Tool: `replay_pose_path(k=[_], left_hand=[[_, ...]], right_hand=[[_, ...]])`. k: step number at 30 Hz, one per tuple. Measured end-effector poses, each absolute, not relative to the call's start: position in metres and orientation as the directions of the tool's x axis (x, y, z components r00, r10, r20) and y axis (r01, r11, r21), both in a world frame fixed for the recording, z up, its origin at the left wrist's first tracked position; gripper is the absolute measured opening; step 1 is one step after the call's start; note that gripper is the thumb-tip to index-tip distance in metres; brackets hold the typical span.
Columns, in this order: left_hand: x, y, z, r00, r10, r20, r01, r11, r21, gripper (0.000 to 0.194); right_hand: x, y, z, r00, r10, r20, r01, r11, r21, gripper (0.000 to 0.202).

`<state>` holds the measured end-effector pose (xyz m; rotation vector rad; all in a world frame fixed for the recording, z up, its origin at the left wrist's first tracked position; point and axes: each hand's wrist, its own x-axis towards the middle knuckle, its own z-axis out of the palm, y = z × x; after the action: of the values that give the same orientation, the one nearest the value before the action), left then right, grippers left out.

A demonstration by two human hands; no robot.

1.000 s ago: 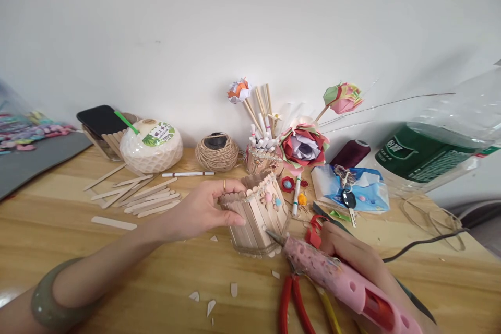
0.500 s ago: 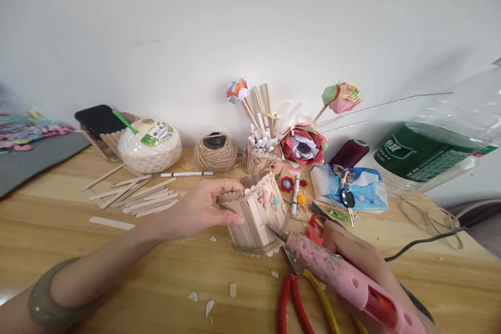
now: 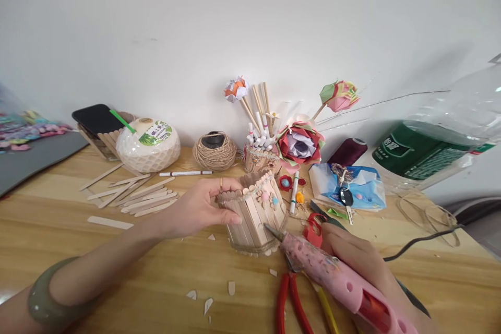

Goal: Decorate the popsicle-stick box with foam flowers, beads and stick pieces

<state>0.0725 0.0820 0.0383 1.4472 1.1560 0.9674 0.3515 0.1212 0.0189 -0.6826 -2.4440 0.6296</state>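
Observation:
My left hand (image 3: 209, 206) grips the left rim of a small popsicle-stick holder (image 3: 250, 222), thumb outside and fingers over the edge. The holder is tilted; twine runs along its rim and base, and small pink and blue flowers decorate one side. My right hand (image 3: 352, 255) is wrapped round a pink hot glue gun (image 3: 332, 276). Its metal nozzle points at the holder's front panel, at or very near the sticks. Under the glue gun lie red-handled pliers (image 3: 289, 297) and a tool with yellow handles (image 3: 326, 308), partly covered.
Loose popsicle sticks (image 3: 148, 198), a white coconut (image 3: 148, 146) and a twine ball (image 3: 214, 151) are at left and centre back. Behind the holder stands a cup of markers and paper flowers (image 3: 301, 143). A tissue pack with keys (image 3: 366, 188) and a large bottle (image 3: 418, 151) are at right.
The whole view has shifted slightly. The glue gun's nozzle stays at the holder's front panel, and both hands keep their grips.

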Motion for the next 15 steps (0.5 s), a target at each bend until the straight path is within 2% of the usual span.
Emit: replay_pose_path(k=[3,6,12,15], left_hand=[[0.071,0.083,0.037,0.207,0.978,0.004,0.166,-0.039,0.985,0.027],[0.069,0.084,0.037,0.202,0.979,-0.009,0.17,-0.026,0.985,0.027],[0.063,0.08,0.047,0.204,0.978,-0.05,0.312,-0.016,0.95,0.024],[0.057,0.078,0.047,0.234,0.97,-0.062,0.345,-0.023,0.938,0.029]], right_hand=[[0.357,0.121,0.018,-0.791,0.515,0.33,0.355,0.827,-0.436,0.028],[0.363,0.121,0.021,-0.823,0.482,0.301,0.336,0.839,-0.428,0.027],[0.378,0.127,0.041,-0.65,0.633,0.42,0.433,0.763,-0.481,0.006],[0.398,0.127,0.047,-0.639,0.719,0.272,0.602,0.688,-0.406,0.01]])
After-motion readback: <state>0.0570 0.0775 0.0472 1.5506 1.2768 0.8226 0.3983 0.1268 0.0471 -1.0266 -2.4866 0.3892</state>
